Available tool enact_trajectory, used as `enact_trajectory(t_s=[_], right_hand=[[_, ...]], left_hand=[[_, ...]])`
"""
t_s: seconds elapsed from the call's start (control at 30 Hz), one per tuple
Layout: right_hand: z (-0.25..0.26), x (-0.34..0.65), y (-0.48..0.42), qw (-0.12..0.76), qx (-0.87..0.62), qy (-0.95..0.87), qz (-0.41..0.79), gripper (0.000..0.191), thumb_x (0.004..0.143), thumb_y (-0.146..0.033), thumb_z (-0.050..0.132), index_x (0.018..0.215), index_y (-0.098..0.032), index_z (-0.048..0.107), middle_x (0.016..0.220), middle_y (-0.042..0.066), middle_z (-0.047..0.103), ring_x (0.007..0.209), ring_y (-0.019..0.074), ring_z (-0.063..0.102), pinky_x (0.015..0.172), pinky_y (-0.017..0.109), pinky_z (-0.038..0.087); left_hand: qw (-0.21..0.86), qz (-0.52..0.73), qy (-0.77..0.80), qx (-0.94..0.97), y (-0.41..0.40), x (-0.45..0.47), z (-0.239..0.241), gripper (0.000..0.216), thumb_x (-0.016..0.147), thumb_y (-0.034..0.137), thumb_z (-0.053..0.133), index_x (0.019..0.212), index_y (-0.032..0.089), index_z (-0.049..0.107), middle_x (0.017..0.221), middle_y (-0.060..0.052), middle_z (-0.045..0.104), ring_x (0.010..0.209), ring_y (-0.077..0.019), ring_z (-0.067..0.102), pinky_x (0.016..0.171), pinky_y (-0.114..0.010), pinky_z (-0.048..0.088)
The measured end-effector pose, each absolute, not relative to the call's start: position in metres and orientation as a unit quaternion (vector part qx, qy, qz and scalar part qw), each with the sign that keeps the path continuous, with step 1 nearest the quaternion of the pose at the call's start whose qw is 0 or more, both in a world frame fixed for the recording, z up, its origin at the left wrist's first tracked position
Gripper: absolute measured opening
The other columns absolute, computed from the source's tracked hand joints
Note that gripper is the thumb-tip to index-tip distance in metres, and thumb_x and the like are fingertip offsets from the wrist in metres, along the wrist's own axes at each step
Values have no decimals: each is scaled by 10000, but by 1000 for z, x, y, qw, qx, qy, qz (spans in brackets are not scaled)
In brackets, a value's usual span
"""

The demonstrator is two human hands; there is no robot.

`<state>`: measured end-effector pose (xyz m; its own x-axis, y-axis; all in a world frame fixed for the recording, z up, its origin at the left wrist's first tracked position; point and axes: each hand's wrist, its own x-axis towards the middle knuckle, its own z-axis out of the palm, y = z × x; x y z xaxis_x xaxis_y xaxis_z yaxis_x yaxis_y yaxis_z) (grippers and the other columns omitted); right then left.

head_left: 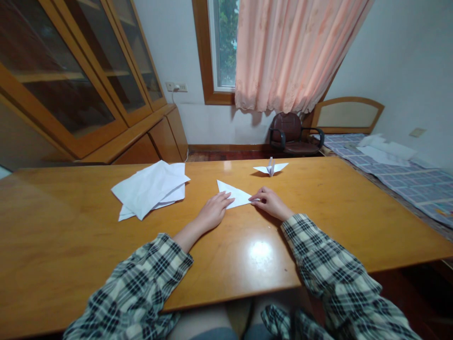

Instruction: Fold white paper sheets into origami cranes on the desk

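Observation:
A white sheet of paper folded into a triangle (239, 196) lies on the wooden table between my hands. My left hand (215, 208) rests flat on its left part, fingers stretched over the paper. At the paper's right corner, my right hand (269, 202) pinches the tip between thumb and fingers. Beyond my right hand stands a folded paper crane (271, 168) with its wings spread. To the left of my left hand is a loose pile of white paper sheets (150, 189), overlapping at different angles.
The wooden table (219, 264) reaches close to my lap, its front edge just before me. A glass-fronted cabinet (102, 118) stands at the left. Behind the table are a brown armchair (292, 134) and a pink curtain (283, 52). A bed (399, 174) is at the right.

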<state>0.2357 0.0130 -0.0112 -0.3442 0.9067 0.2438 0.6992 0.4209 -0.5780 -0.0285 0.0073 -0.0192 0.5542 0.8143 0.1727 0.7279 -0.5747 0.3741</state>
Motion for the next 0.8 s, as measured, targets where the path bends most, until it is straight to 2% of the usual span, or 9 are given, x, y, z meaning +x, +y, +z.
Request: enact_trajectory(t_s=[0.23,0.8], right_hand=[[-10,235,12,275,-514,-789,192,150,829,-237,665,951,-214,748,867,48,580,773,156,543,736,294,435],[-9,235,13,258,-525,-789,188,183,816,-225,676,983,-167,724,886,62,593,805,167,545,750,296,437]], left_hand=[[131,164,444,871,8,-28,-21,499,855,70,392,1303,208,563,1442,-65,476,1375,-226,363,1159,-453,285],[137,159,448,869,5,-28,-15,460,894,123,357,1298,192,566,1447,-71,470,1379,-227,357,1158,-461,289]])
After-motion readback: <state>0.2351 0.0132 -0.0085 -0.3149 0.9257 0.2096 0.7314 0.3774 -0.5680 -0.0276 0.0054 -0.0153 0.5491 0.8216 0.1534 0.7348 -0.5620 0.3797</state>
